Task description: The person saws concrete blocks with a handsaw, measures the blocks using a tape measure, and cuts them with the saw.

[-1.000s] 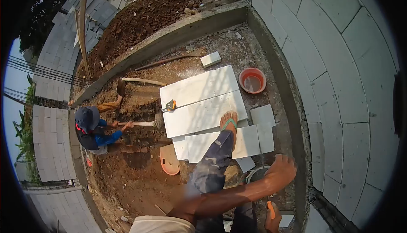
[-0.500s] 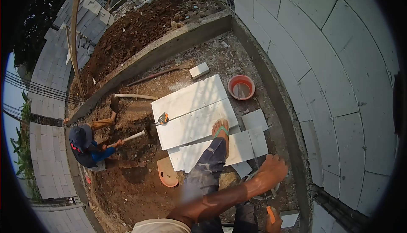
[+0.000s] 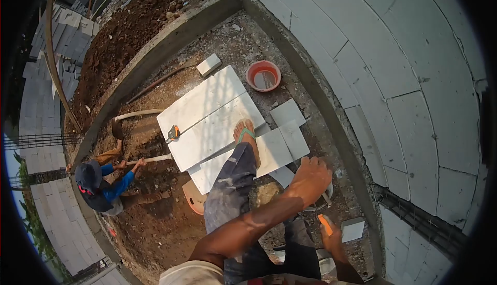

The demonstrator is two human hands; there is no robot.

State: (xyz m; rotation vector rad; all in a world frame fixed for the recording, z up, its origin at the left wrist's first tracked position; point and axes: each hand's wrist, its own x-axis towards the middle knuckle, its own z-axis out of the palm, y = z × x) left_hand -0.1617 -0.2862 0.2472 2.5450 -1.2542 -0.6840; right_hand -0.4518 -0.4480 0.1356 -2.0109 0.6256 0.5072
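My left hand (image 3: 312,177) is closed, its fingers curled down at the near right corner of the white blocks. What lies under those fingers is hidden. Lower right, my right hand (image 3: 331,239) grips an orange-handled hand saw (image 3: 325,224); its blade is mostly out of sight. A long white block (image 3: 272,153) lies across the stack, with a thin dark line near its right end (image 3: 294,139). My sandalled foot (image 3: 245,132) rests on the white blocks (image 3: 207,124). Below my left hand, a round container (image 3: 327,196) shows only in part.
A tape measure (image 3: 173,133) lies on the blocks. Beyond stands a red bucket (image 3: 263,76). At left a co-worker (image 3: 101,184) holds a long-handled tool (image 3: 155,159). A concrete beam (image 3: 321,88) and block wall (image 3: 383,77) run along the right.
The view has shifted, so the scene sits further left and higher. The saw handle has turned and its thin blade shows less. The co-worker's arms and tool have moved.
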